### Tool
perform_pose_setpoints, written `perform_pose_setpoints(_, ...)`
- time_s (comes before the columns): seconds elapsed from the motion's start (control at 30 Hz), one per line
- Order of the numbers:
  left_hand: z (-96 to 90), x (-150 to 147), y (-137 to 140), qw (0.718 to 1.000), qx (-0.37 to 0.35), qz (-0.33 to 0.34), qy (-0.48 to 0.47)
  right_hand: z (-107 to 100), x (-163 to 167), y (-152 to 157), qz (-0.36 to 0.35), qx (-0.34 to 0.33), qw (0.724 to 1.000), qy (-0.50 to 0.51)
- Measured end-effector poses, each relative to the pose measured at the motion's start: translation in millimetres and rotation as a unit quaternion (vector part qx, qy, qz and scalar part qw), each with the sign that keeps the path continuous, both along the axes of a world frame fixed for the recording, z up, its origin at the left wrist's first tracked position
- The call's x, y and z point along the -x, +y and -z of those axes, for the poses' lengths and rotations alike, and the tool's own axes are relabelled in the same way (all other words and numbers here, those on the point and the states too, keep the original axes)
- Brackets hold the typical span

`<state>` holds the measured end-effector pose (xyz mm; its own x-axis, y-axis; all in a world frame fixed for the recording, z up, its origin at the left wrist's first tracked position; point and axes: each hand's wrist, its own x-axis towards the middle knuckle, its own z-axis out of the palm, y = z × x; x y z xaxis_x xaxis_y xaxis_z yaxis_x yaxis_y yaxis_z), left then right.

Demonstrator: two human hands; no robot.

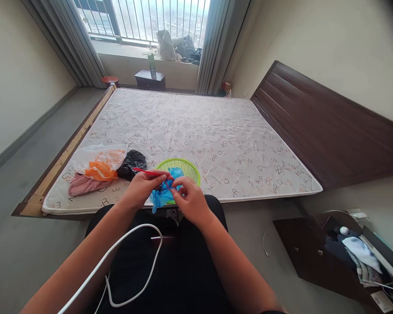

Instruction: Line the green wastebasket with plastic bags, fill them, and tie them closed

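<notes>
Both hands meet over the near edge of the mattress, above a lime-green plastic basket (194,171). A thin red strip (149,173), perhaps twisted plastic, is pinched between the thumb and fingers of my left hand (146,186); one end sticks out to the left. My right hand (191,198), fingers curled, grips the same strip where it crosses or loops between the hands. Whether it is knotted I cannot tell. A crumpled blue plastic bag (160,198) lies just behind and below my fingers, partly in the basket and partly hanging over its near side.
Left of the basket lie a black plastic bag (134,160), a white-and-orange plastic bag (102,165) and a pink cloth (87,185). A white cable (118,242) loops across my lap. Dark nightstand (309,246) at right holds assorted items. The patterned mattress (216,131) stretches toward the window.
</notes>
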<state>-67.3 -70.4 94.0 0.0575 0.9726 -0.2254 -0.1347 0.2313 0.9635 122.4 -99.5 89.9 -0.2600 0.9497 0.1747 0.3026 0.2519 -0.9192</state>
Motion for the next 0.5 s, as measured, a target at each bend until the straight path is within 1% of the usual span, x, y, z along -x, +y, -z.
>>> perform_pose_setpoints(0.1,-2.8,6.4,0.6,1.0,-0.014,-0.008,0.023,-3.1,-6.0,5.7,0.01,0.055,0.998,-0.007)
perform_pose_setpoints(0.17,-5.8,5.9,-0.7,0.999,-0.012,-0.007,0.035,-3.8,-7.6,8.1,-0.003,0.068,0.998,-0.016)
perform_pose_setpoints(0.23,-9.0,2.4,-4.3,0.998,-0.011,-0.014,0.067,-4.2,-7.3,8.0,-0.012,0.063,0.998,-0.028)
perform_pose_setpoints(0.3,-11.3,-2.4,-9.4,0.99,-0.022,-0.034,0.133,-4.5,-5.8,5.9,-0.01,0.046,0.998,-0.042)
perform_pose_setpoints(0.37,-11.8,-6.5,-14.3,0.979,-0.038,-0.05,0.195,-4.6,-3.9,3.1,0.011,0.027,0.999,-0.042)
perform_pose_setpoints(0.4,-11.5,-8.0,-16.0,0.977,-0.041,-0.052,0.205,-4.3,-2.7,1.8,0.028,0.022,0.999,-0.033)
perform_pose_setpoints(0.43,-10.8,-9.1,-17.0,0.979,-0.038,-0.052,0.195,-3.6,-1.3,0.5,0.046,0.019,0.998,-0.023)
perform_pose_setpoints(0.5,-8.9,-10.4,-17.2,0.992,-0.014,-0.042,0.122,-0.8,2.6,-2.2,0.064,0.013,0.998,-0.012)
